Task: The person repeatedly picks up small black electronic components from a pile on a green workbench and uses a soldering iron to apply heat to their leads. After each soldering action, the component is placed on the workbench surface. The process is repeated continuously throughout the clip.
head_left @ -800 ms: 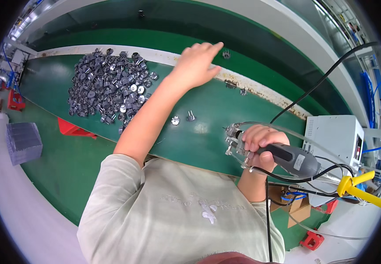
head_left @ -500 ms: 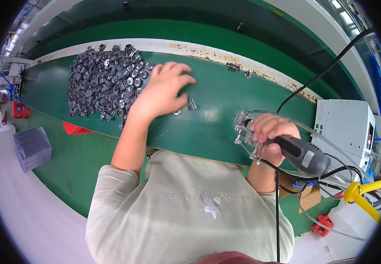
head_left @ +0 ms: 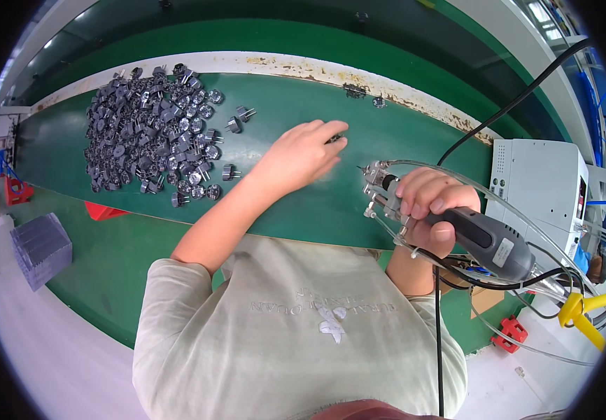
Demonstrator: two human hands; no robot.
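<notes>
Moving away from the right edge of the pile [head_left: 145,133], the left hand [head_left: 308,155] had come to the middle of the green bench [head_left: 261,210]; half a second earlier its fingers had been spread beside the heap, and now they were curled narrowly, with a small dark part [head_left: 335,138] showing between them, apparently pinched there; the fingers hid most of its shape. Just right of the pile, two loose parts [head_left: 245,113] now lay in plain view where the hand had been, and another loose part [head_left: 230,172] lay lower along that edge; the two pieces seen earlier on the bare surface no longer showed there, though the hand and forearm covered some of that spot, so where each had gone could not be told.

The right hand [head_left: 434,199] had stayed closed around the grey hand tool [head_left: 488,238], its metal nose pointing toward the left hand and standing apart from the small part; two further pieces [head_left: 354,91] lay near the rusty white rail [head_left: 303,70], as before. For the work, the change seemed to mean that a single part had been separated from the supply and brought close to the tool; no contact between them showed.
</notes>
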